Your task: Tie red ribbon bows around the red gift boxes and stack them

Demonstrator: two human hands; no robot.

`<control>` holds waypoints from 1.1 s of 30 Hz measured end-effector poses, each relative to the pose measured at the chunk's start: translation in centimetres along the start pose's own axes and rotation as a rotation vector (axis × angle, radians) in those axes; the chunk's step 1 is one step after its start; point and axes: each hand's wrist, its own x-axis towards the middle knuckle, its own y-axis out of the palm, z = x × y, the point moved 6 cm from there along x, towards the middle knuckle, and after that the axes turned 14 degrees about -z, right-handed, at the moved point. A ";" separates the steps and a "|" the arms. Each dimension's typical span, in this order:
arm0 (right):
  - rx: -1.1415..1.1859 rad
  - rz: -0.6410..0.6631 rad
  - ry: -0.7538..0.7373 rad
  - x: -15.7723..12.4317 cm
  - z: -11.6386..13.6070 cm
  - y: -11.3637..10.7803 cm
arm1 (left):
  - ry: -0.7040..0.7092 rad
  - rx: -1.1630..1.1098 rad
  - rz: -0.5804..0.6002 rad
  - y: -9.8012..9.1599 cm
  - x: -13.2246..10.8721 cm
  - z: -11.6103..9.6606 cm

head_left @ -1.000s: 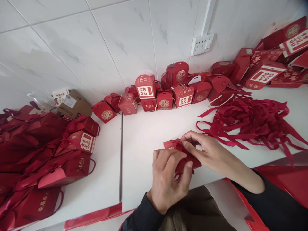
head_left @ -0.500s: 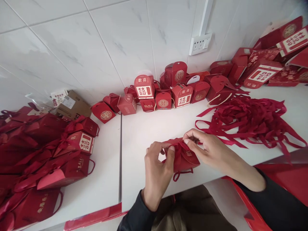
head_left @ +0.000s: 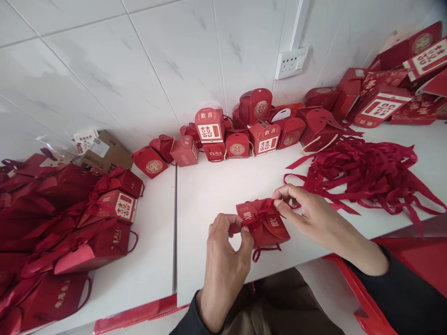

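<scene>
A red gift box (head_left: 268, 235) with gold characters stands on the white table in front of me, a dark red cord loop hanging at its near side. Across its top runs a red ribbon (head_left: 260, 217), gathered in a knot or bow at the middle. My left hand (head_left: 228, 253) pinches the ribbon at the box's left side between thumb and fingers. On the right, my right hand (head_left: 303, 211) pinches another part of the same ribbon near the box's far corner. The fingertips partly hide the ribbon ends.
A heap of loose red ribbons (head_left: 359, 172) lies to the right. Several red boxes (head_left: 237, 145) line the wall, with more piled at the far right. Ribbon-tied boxes (head_left: 104, 242) crowd the left, before a brown carton (head_left: 106, 151). A socket (head_left: 291, 63) is on the wall.
My hands have drawn apart, the left moving left and down, the right slightly right. The ribbon is stretched out sideways, and more of the box top shows.
</scene>
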 end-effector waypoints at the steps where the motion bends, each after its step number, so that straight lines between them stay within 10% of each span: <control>1: 0.032 0.016 -0.001 0.0 0.3 0.1 | 0.011 -0.013 0.011 0.1 0.0 -0.2; 27: 0.109 0.042 0.001 2.2 0.2 2.2 | -0.119 -0.177 0.125 1.0 -2.7 0.0; 33: 0.133 0.073 0.020 1.9 -0.4 1.3 | 0.000 -0.111 0.097 -0.1 -0.1 -1.3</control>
